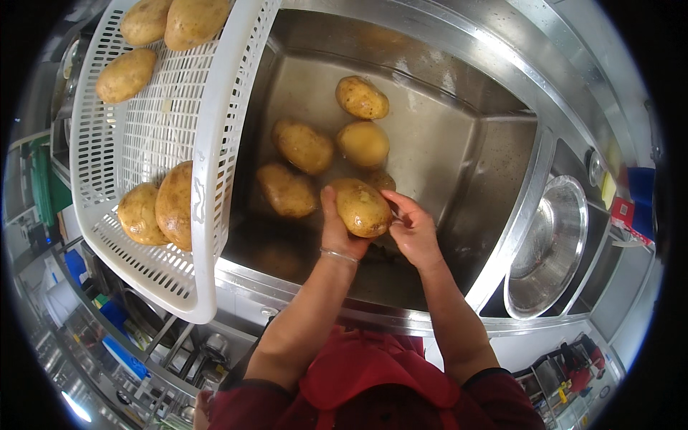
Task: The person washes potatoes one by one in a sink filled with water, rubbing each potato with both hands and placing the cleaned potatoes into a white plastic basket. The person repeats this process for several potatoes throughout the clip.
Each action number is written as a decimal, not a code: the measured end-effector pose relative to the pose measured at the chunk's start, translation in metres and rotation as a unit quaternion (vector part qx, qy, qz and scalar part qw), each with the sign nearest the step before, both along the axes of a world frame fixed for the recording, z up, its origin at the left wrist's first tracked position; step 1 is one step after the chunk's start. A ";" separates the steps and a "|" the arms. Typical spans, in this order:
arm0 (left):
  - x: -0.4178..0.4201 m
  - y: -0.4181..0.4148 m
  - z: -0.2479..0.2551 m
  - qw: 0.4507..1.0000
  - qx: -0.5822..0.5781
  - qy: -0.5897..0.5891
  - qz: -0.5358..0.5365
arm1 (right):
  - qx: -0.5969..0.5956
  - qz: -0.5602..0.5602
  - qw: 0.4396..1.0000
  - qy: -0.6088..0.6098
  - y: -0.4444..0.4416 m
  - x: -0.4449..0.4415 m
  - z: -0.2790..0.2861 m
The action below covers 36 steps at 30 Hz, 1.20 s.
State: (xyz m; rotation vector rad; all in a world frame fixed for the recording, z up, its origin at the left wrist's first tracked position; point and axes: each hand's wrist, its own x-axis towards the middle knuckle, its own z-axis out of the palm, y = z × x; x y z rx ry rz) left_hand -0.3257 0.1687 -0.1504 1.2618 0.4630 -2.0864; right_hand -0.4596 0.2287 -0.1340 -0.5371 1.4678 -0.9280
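Note:
A wet yellow potato [361,208] is held over the water in a stainless-steel sink [424,134]. My left hand [341,228] cups it from the left and below, with the thumb along its side. At the potato's right end, the fingers of my right hand [411,226] press against its skin; whether something small sits between those fingertips cannot be made out. Several other potatoes lie in the cloudy water, among them one at the far side [363,98] and one just left of my left hand [287,191]. Another is partly hidden behind the held potato.
A white perforated plastic basket [204,134] rests over the sink's left edge, with several potatoes [126,75] inside. To the right, a metal colander [548,247] sits in an adjoining basin. Shelves with pans [215,344] stand at lower left.

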 end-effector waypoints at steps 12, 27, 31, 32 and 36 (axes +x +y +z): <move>-0.004 0.002 -0.003 0.998 -0.009 -0.055 0.008 | 0.002 -0.041 0.993 -0.113 -0.004 0.002 -0.001; -0.002 0.006 -0.016 0.994 -0.023 -0.105 0.012 | 0.015 0.014 0.991 0.129 -0.008 0.016 -0.020; 0.000 -0.002 0.001 1.000 0.002 -0.023 0.008 | -0.015 -0.135 0.988 -0.079 0.007 -0.010 -0.022; -0.001 -0.003 -0.001 1.000 0.000 -0.024 0.007 | -0.007 -0.114 0.993 -0.043 0.008 -0.014 -0.020; 0.000 0.000 -0.001 0.999 -0.006 -0.035 0.000 | -0.001 -0.065 0.994 -0.083 0.004 -0.007 0.001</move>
